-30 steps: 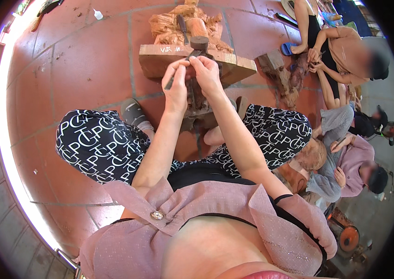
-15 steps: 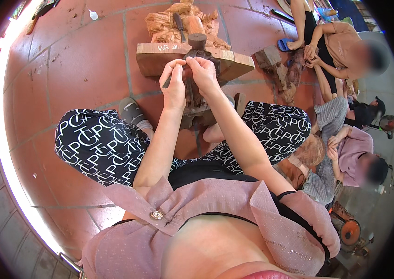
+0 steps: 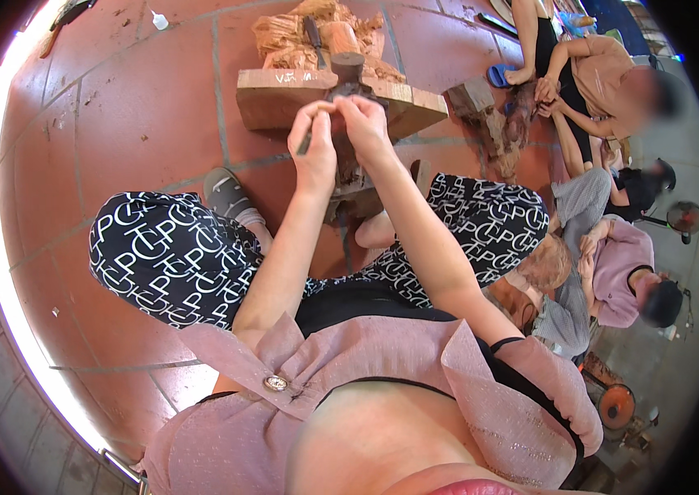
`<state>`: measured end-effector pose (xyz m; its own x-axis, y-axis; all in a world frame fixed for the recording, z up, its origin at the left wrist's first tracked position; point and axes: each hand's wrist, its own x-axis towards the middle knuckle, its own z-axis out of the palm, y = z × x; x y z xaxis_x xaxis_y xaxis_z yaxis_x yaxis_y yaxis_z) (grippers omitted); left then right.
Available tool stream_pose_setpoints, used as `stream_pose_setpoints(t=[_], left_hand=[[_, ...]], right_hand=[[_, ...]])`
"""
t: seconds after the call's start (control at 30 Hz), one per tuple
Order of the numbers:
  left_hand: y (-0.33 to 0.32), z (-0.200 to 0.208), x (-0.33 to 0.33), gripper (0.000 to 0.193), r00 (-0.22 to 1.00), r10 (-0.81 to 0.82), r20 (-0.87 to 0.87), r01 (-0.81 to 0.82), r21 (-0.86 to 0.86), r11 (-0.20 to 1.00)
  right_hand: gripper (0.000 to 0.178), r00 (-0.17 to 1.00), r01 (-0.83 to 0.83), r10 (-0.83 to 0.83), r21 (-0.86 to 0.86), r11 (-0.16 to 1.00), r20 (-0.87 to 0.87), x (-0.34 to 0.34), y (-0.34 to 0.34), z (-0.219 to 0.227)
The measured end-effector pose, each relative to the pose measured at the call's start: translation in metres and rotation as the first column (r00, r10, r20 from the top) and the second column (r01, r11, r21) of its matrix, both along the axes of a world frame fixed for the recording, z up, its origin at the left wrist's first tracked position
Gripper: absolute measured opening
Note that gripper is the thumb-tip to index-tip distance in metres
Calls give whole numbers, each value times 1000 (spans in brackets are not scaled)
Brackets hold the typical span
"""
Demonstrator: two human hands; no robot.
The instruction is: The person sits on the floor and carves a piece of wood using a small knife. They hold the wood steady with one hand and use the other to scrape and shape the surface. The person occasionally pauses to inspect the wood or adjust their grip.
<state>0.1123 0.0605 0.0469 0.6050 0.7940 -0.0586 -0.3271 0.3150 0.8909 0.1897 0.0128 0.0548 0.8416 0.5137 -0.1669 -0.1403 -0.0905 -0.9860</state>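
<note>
Slim, dark, straight bar sits finger-clamped in the left hand; the right hand, fingertips together, perhaps steadies it.

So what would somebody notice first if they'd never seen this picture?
Probably the black-and-white patterned trousers, spread wide across the middle. Then the left hand, gripping a thin dark piece, and the right hand, meeting higher up, below an orange wood carving at the top. A dazzling strip of light curves down the left side.
</note>
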Motion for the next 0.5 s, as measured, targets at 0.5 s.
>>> stream_pose_setpoints(t=[0.5], left_hand=[[-22, 30, -7, 31, 963, 201, -181, -9, 722, 692]], right_hand=[[15, 947, -30, 80, 164, 986, -310, 7, -19, 31]])
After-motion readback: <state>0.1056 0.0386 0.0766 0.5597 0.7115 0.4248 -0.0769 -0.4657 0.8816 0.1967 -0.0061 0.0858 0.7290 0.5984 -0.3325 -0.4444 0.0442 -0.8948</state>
